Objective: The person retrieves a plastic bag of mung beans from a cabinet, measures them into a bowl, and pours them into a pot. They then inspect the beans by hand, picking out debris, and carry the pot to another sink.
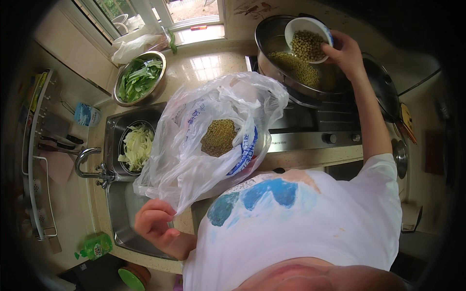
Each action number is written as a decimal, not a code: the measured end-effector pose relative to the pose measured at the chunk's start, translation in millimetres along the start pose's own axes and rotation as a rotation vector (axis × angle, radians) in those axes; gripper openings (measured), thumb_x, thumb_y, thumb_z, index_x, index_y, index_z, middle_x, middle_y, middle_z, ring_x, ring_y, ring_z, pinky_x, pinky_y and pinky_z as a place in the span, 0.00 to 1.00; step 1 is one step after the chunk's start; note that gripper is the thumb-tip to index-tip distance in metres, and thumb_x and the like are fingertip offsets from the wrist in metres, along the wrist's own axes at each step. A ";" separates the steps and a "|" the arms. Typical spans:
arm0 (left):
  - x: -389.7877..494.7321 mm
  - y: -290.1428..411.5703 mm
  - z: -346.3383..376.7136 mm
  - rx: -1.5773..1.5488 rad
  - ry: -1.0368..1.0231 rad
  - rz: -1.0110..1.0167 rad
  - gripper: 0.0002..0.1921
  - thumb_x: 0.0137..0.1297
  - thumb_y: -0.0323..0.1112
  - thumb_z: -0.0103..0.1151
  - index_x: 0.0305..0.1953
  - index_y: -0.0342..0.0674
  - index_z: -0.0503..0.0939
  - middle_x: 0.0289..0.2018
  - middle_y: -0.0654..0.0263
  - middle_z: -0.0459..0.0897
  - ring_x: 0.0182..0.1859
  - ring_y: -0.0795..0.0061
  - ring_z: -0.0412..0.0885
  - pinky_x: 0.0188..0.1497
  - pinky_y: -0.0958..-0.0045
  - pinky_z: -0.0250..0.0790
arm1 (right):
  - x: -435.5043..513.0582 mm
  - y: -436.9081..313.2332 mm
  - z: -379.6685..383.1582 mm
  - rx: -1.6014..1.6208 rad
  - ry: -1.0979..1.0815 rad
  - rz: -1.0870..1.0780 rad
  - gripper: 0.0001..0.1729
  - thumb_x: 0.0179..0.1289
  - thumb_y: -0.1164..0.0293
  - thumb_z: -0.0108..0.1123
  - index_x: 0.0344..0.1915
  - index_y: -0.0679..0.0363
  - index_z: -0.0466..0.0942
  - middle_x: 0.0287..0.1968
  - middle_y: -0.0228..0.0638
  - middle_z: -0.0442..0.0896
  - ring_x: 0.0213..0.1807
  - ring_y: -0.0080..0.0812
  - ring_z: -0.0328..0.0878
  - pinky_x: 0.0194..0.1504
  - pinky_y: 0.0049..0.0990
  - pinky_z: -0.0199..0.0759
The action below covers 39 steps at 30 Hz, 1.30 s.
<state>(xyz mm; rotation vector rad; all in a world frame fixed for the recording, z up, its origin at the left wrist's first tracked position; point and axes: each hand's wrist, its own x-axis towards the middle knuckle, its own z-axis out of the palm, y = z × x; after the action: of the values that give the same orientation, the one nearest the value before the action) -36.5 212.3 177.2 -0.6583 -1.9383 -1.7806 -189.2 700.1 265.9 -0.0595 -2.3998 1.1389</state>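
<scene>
My right hand (344, 52) grips a white bowl (289, 31) by its rim, tilted over a large metal pot (265, 67). Small greenish beans (309, 45), probably mung beans, lie in the bowl. More of the same beans (295, 69) are heaped inside the pot, partly hidden by the bowl. With finger and thumb, my left hand (156, 222) pinches the edge of a translucent plastic bag (182, 145). The bag gapes upward and bears blue printing. A pile of beans (219, 136) shows at its bottom.
Beneath the pot is a gas stove (309, 140), with a dark pan (382, 87) to its right. A metal basin of green leaves (140, 80) stands left of the bag. The double sink (120, 214) holds shredded pale cabbage (136, 147) in a strainer, beside a faucet (91, 174).
</scene>
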 end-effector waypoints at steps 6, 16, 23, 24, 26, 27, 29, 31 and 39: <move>-0.1 -9.9 -10.9 -0.066 -0.073 0.045 0.20 0.47 0.44 0.70 0.27 0.32 0.75 0.23 0.56 0.77 0.23 0.73 0.72 0.25 0.78 0.61 | 21.2 35.2 -6.7 -0.644 0.284 -0.357 0.31 0.43 0.72 0.72 0.51 0.61 0.74 0.43 0.45 0.81 0.44 0.45 0.80 0.45 0.37 0.75; -10.7 -8.2 -13.2 -0.045 -0.020 -0.022 0.19 0.50 0.43 0.70 0.28 0.32 0.75 0.25 0.57 0.77 0.26 0.73 0.73 0.29 0.78 0.61 | 27.2 56.5 -19.8 -0.647 0.386 -0.401 0.31 0.46 0.74 0.69 0.54 0.61 0.73 0.48 0.44 0.79 0.44 0.42 0.81 0.42 0.38 0.76; -11.1 -6.4 -12.1 -0.051 0.004 -0.042 0.19 0.50 0.42 0.69 0.27 0.32 0.75 0.24 0.57 0.77 0.26 0.71 0.73 0.29 0.77 0.62 | 19.4 50.0 -18.6 0.320 0.193 0.310 0.25 0.58 0.68 0.63 0.47 0.79 0.71 0.37 0.43 0.77 0.35 0.33 0.81 0.32 0.22 0.83; -10.8 -6.4 -11.9 -0.049 0.004 -0.039 0.18 0.50 0.41 0.69 0.27 0.31 0.75 0.24 0.57 0.77 0.26 0.71 0.73 0.29 0.77 0.62 | 17.1 46.3 -17.8 0.371 0.165 0.331 0.25 0.58 0.68 0.63 0.47 0.78 0.72 0.36 0.42 0.77 0.34 0.32 0.81 0.32 0.23 0.83; -9.7 -5.9 -12.1 -0.051 0.001 -0.040 0.18 0.49 0.40 0.69 0.27 0.31 0.75 0.24 0.58 0.77 0.27 0.71 0.73 0.29 0.77 0.62 | 12.9 37.4 -15.6 0.439 0.120 0.348 0.24 0.58 0.68 0.63 0.47 0.78 0.72 0.35 0.39 0.76 0.33 0.31 0.80 0.32 0.22 0.83; -9.2 -5.7 -12.1 -0.054 -0.001 -0.043 0.17 0.49 0.39 0.69 0.28 0.31 0.75 0.24 0.58 0.77 0.27 0.71 0.73 0.30 0.77 0.62 | 11.0 32.6 -14.0 0.457 0.105 0.344 0.24 0.59 0.68 0.63 0.47 0.78 0.72 0.34 0.38 0.76 0.33 0.30 0.80 0.32 0.22 0.83; -8.4 -4.9 -12.7 -0.058 -0.005 -0.057 0.16 0.48 0.38 0.69 0.28 0.31 0.75 0.24 0.58 0.76 0.27 0.71 0.73 0.30 0.77 0.62 | 7.3 21.3 -10.0 0.467 0.070 0.326 0.24 0.58 0.67 0.63 0.48 0.77 0.73 0.34 0.37 0.77 0.33 0.28 0.79 0.32 0.22 0.82; -8.5 -3.8 -14.1 -0.049 -0.001 -0.075 0.16 0.47 0.36 0.68 0.28 0.31 0.75 0.24 0.58 0.76 0.27 0.70 0.73 0.30 0.77 0.63 | 3.9 8.4 -4.3 0.452 0.046 0.309 0.24 0.58 0.67 0.63 0.48 0.75 0.73 0.35 0.38 0.78 0.34 0.28 0.79 0.32 0.22 0.82; -7.3 -2.2 -21.3 -0.059 -0.051 -0.109 0.12 0.44 0.30 0.66 0.28 0.30 0.75 0.25 0.57 0.77 0.27 0.71 0.73 0.30 0.77 0.63 | -17.4 -43.1 32.5 0.254 0.066 0.036 0.25 0.55 0.69 0.66 0.51 0.70 0.74 0.41 0.37 0.82 0.40 0.26 0.81 0.31 0.22 0.79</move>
<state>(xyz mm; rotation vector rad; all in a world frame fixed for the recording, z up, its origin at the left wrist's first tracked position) -32.2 190.5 172.9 -0.6351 -1.9968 -1.9106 -181.2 644.4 273.2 -0.0557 -2.1876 1.4260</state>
